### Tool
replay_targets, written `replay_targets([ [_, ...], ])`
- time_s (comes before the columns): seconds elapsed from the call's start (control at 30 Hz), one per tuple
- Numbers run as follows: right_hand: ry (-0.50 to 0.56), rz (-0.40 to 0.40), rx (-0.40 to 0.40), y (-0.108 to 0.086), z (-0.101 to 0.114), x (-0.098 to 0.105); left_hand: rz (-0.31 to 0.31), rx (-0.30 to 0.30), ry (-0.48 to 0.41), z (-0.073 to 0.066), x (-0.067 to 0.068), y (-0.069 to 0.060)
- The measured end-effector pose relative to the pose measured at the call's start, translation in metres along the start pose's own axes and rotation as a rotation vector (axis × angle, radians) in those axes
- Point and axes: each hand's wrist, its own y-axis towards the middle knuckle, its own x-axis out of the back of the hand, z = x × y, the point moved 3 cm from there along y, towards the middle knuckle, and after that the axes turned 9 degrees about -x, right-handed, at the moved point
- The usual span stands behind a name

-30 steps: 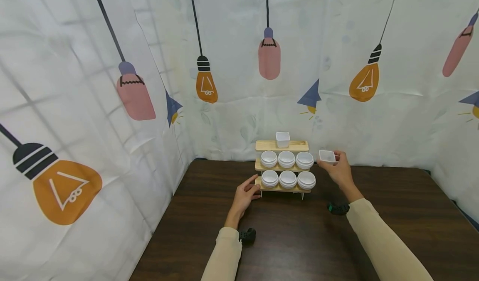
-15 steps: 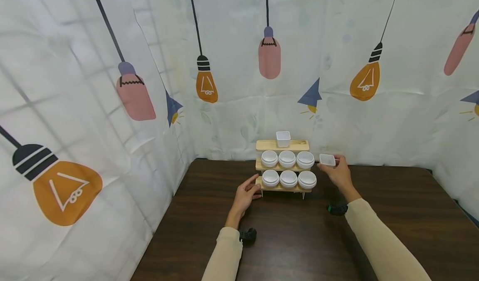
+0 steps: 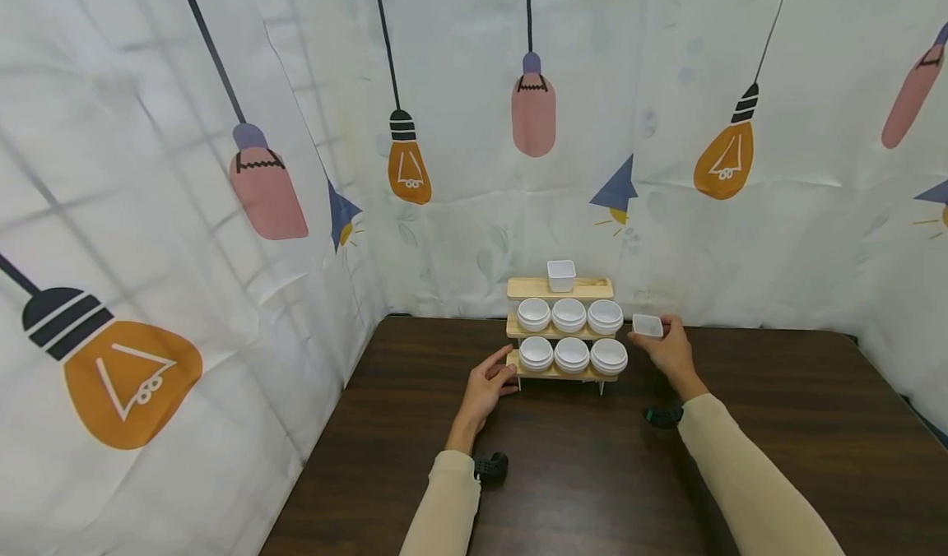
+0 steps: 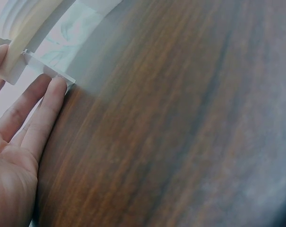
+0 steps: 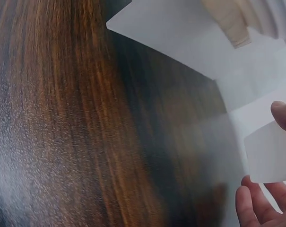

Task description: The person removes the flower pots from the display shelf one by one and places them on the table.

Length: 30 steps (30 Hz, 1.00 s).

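The right hand (image 3: 674, 354) is pinching a square cup (image 3: 648, 326) just right of the rack (image 3: 527, 289), the left hand (image 3: 480, 391), fingers extended, touching its left end.

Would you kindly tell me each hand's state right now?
Left hand: open, touching the tiered pale wooden stand.
Right hand: holding a small white square cup.
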Motion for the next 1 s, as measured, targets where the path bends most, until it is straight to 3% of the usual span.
replay_targets([
  [0.27, -0.005, -0.031, -0.021, 0.006, -0.009, -0.005, 0.001, 0.005, 0.001, 0.001, 0.0, -0.001],
  [1.0, -0.036, -0.026, 0.004, 0.014, -0.015, -0.007, 0.005, 0.0, 0.007, -0.001, 0.001, -0.001],
])
